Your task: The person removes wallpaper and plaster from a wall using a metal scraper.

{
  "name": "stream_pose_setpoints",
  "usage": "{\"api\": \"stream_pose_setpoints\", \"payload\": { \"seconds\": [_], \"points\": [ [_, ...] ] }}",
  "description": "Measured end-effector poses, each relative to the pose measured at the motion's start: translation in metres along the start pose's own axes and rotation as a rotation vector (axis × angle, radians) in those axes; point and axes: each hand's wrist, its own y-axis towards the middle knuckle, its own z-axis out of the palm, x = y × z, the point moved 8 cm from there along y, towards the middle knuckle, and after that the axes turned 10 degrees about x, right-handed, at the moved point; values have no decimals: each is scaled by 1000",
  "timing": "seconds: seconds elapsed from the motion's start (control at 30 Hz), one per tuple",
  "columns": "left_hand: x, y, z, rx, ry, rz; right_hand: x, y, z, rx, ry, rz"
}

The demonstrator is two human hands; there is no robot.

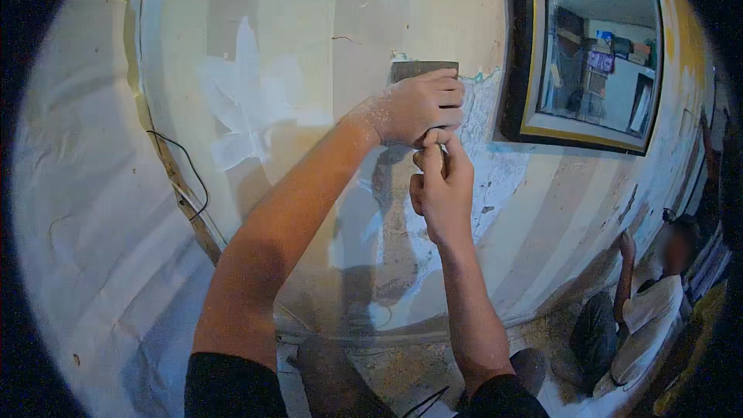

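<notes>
A scraper with a wide dark blade lies against the striped wall. My left hand, dusted with white powder, is spread over the blade with its fingers pressing it to the wall. Just below, my right hand is closed round what looks like the tool's handle; the middle of the tool is hidden behind my hands. Around and under them the wall has a rough, peeled patch of whitish plaster. Smears of white filler mark the wall to the left.
A dark-framed mirror hangs on the right, close to my hands. A pale sheet covers the left side, beside a thin black cable. At the lower right another person sits by the wall, one hand raised to it.
</notes>
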Motion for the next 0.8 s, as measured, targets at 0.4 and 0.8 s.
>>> {"api": "stream_pose_setpoints", "payload": {
  "seconds": [0.4,0.8],
  "points": [
    [-2,4,-8,4,59,67,-2,7,1,-8,-7,-2],
    [-23,-4,11,43,56,56,-16,-16,-2,-8,-3,83]
  ]
}}
